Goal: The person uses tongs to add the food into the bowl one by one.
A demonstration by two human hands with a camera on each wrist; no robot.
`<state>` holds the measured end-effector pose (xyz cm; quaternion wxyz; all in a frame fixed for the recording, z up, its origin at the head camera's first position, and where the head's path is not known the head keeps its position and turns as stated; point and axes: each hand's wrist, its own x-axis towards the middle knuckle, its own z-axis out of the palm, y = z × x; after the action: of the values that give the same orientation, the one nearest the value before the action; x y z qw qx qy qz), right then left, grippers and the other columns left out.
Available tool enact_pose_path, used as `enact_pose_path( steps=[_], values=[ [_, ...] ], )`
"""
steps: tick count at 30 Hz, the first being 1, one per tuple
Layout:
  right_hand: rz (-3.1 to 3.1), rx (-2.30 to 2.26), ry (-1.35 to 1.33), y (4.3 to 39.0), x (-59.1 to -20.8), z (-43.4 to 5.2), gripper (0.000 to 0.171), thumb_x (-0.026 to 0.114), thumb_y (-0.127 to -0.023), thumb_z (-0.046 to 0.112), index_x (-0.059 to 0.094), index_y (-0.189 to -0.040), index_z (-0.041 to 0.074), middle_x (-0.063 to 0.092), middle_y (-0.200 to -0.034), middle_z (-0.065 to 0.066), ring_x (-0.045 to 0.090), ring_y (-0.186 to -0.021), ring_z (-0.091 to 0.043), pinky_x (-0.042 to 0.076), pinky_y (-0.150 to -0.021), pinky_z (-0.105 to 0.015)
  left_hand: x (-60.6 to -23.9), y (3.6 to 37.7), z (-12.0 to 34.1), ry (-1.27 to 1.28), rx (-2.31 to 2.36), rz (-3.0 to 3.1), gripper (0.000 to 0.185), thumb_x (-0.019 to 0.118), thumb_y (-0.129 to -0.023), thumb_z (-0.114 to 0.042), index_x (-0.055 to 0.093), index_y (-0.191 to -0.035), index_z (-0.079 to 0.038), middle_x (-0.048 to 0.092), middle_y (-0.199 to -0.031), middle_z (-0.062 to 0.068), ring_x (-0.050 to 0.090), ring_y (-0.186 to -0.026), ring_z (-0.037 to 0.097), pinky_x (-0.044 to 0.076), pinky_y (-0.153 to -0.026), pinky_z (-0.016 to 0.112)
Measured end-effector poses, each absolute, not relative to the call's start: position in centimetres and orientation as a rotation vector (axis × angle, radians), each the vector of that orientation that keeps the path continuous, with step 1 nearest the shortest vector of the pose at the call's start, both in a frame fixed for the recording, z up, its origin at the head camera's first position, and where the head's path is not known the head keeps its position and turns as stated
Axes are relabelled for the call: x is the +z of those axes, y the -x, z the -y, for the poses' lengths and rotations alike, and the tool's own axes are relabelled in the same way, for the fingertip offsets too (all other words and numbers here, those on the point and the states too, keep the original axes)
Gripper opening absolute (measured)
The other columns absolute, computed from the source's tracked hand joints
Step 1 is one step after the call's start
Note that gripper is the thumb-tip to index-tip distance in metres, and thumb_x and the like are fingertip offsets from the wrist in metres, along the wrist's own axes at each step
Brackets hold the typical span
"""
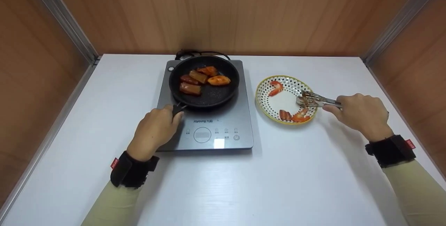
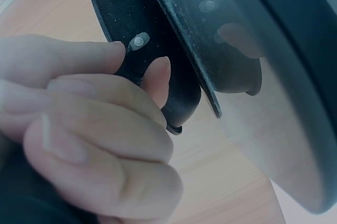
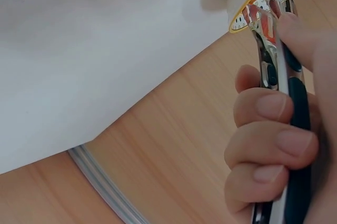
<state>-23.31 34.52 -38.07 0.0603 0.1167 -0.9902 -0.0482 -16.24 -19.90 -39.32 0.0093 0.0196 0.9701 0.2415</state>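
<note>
A black frying pan (image 1: 209, 95) sits on a grey induction cooker (image 1: 223, 128) and holds several browned and orange food pieces (image 1: 204, 79). My left hand (image 1: 156, 128) grips the pan's black handle (image 2: 152, 60), fingers curled round it. My right hand (image 1: 360, 114) holds metal tongs (image 1: 315, 100) with black grips (image 3: 295, 129). The tong tips lie over a yellow-rimmed dotted plate (image 1: 262, 93) near a red food piece (image 1: 300, 116). Whether the tips pinch food is unclear.
The white table (image 1: 296, 170) is enclosed by wooden walls (image 1: 223, 13) at the back and both sides. The cooker's cable (image 1: 195, 53) lies behind the pan. Other red pieces (image 1: 276, 88) lie at the plate's far side.
</note>
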Motion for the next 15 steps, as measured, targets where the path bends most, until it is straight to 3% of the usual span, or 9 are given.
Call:
enact_pose_path(
  steps=[9,15],
  values=[
    [3.012,-0.12,-0.346,23.5,-37.1,-33.0,0.068,0.056,-0.1,0.07,0.078,-0.111,0.007,0.05,-0.059,-0.005,0.047,-0.054,-0.027,0.031,-0.045,-0.038,-39.0,16.1,19.9,-0.073,0.733,-3.029,0.033,0.056,-0.111,-0.03,0.062,-0.101,0.0,0.061,-0.079,0.013,0.057,-0.069,0.027,0.04,-0.057,0.037],
    [2.965,-0.061,-0.375,23.9,-35.8,-29.8,0.073,0.052,-0.099,0.075,0.077,-0.116,0.009,0.057,-0.065,-0.008,0.049,-0.056,-0.028,0.033,-0.045,-0.039,-38.9,16.2,20.0,-0.086,0.726,-3.033,0.033,0.056,-0.111,-0.031,0.063,-0.102,0.0,0.062,-0.081,0.014,0.058,-0.071,0.028,0.041,-0.058,0.039]
  ],
)
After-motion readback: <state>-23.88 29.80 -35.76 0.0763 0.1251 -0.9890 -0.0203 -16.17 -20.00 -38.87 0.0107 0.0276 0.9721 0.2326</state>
